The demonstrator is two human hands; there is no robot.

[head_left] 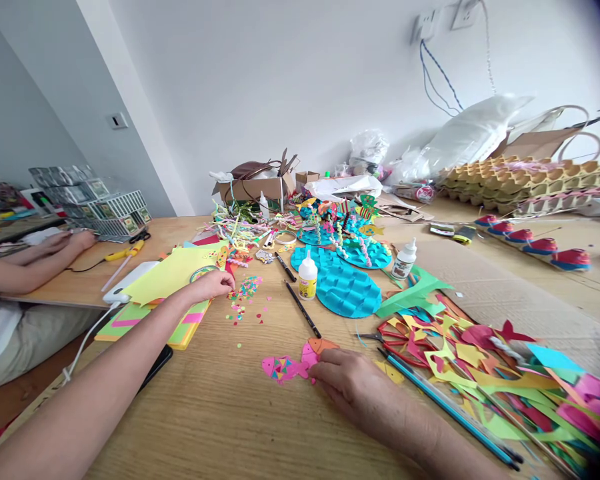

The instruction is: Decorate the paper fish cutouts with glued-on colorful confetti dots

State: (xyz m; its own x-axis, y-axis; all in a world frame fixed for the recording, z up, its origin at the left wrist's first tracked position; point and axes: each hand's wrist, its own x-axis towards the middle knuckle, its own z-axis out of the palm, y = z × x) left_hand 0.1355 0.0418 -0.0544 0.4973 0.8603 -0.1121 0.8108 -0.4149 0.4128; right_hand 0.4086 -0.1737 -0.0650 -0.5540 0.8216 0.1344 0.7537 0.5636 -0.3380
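My left hand (213, 285) reaches across the wooden table (220, 407), fingers pinched together at the edge of a heap of small coloured paper bits (247, 288); what it pinches is too small to make out. My right hand (353, 385) lies palm down with its fingertips pressing on a pink paper fish (286, 367) with coloured patches. An orange paper fish (323, 345) lies just beyond it. A black pencil (303, 308) lies between the two hands.
Glue bottles (307, 276) (405, 260) stand by blue paper discs (347, 287). Cut paper scraps (480, 373) pile up on the right with a blue pencil (445, 407). Yellow paper sheets (173, 277) lie left. Another person's arms (35, 257) rest at the far left. Egg cartons (525, 177) sit behind.
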